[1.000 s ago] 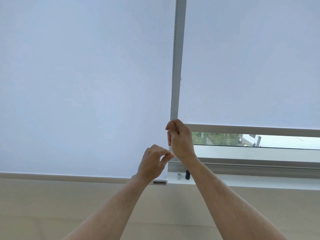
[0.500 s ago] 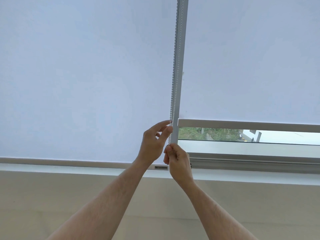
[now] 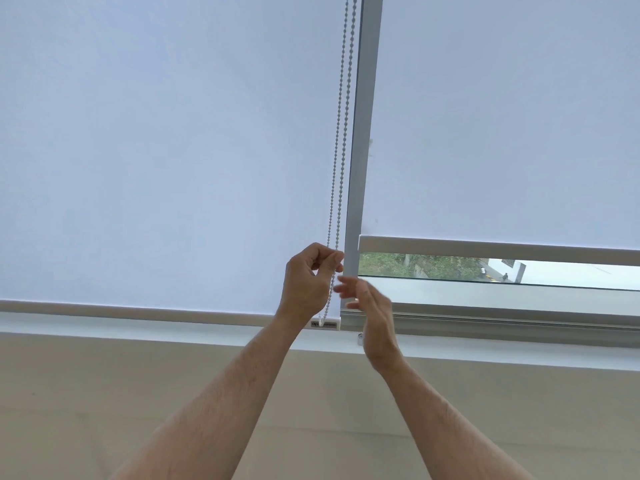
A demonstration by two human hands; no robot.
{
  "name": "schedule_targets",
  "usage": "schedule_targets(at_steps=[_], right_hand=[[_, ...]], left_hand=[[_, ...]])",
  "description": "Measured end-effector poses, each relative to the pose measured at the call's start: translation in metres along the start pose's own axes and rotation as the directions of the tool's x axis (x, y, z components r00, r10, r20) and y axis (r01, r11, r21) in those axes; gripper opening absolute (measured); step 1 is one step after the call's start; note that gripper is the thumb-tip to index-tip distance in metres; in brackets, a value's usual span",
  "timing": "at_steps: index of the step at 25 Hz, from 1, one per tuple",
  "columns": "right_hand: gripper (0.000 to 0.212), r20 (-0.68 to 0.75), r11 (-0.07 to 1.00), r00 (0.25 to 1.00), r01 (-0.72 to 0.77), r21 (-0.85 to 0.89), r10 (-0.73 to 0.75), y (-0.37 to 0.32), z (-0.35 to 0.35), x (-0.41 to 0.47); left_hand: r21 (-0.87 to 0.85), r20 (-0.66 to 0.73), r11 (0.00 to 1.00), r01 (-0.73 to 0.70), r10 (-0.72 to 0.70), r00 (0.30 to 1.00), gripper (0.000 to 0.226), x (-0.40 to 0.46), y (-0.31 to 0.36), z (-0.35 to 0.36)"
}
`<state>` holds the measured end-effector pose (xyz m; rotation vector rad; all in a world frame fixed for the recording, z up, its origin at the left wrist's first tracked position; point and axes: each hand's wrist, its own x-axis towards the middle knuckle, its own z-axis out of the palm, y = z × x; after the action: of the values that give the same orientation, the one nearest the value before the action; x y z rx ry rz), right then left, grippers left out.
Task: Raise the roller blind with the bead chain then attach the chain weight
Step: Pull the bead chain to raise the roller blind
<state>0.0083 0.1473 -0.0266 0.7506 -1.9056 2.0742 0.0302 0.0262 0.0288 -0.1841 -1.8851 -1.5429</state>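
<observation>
The pale bluish-white fabric roller blind (image 3: 502, 116) is plain and unpatterned, as is the matching bluish-white blind on the left (image 3: 156, 150). The small-beaded white bead chain (image 3: 341, 133) shows as a dotted double line. The flat vertical aluminium window post (image 3: 362, 133) is light grey. The right blind's bottom bar (image 3: 485, 249) is off-white. Through the strip of window glass (image 3: 433, 266) the foliage is green. The painted wall below the sill (image 3: 104, 393) is plain beige, and the sill ledge (image 3: 519, 355) is white.

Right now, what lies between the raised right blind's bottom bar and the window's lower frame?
Head view: bare glass between bottom bar and lower frame, showing greenery outside.
</observation>
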Motion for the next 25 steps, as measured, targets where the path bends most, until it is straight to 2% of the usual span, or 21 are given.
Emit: schedule_targets(at_steps=[3,6,10,14,18,20,21,23,25], right_hand=[[0.045,-0.067,0.999,0.997,0.04,0.003,-0.04,-0.023,-0.001,0.023],[0.039,-0.019,0.993,0.994,0.109,-0.047,-0.11,-0.055,0.003,0.048],[0.027,0.017,0.983,0.983,0.183,-0.008,-0.183,-0.096,0.014,0.074],[0.026,0.006,0.976,0.977,0.215,-0.043,-0.215,-0.115,0.022,0.082],[0.027,-0.042,0.969,0.973,0.222,-0.113,-0.227,-0.104,0.018,0.071],[0.028,-0.053,0.969,0.975,0.206,-0.138,-0.215,-0.096,0.013,0.062],[0.029,-0.056,0.97,0.977,0.198,-0.144,-0.208,-0.092,0.011,0.058],[0.03,-0.05,0.97,0.98,0.181,-0.159,-0.191,-0.085,0.008,0.053],[0.029,-0.043,0.969,0.984,0.16,-0.188,-0.171,-0.078,0.007,0.047]], left_hand=[[0.051,0.028,0.998,-0.044,0.042,0.999,0.016,-0.005,-0.003,0.0],[0.087,0.042,0.995,-0.054,0.051,0.998,0.017,-0.014,-0.011,0.001],[0.091,0.063,0.996,0.017,-0.023,0.998,0.022,-0.032,-0.023,0.005],[0.115,0.102,0.992,0.049,-0.061,0.993,0.018,-0.042,-0.031,0.006],[0.182,0.178,0.983,-0.036,0.003,0.984,0.018,-0.047,-0.041,0.006],[0.151,0.246,0.979,-0.139,0.099,0.964,0.019,-0.05,-0.045,0.002],[0.123,0.252,0.976,-0.181,0.146,0.957,0.026,-0.052,-0.045,0.0],[0.095,0.142,0.977,-0.193,0.179,0.974,0.041,-0.047,-0.039,-0.003],[0.097,-0.015,0.982,-0.163,0.165,0.986,0.041,-0.03,-0.026,-0.004]])
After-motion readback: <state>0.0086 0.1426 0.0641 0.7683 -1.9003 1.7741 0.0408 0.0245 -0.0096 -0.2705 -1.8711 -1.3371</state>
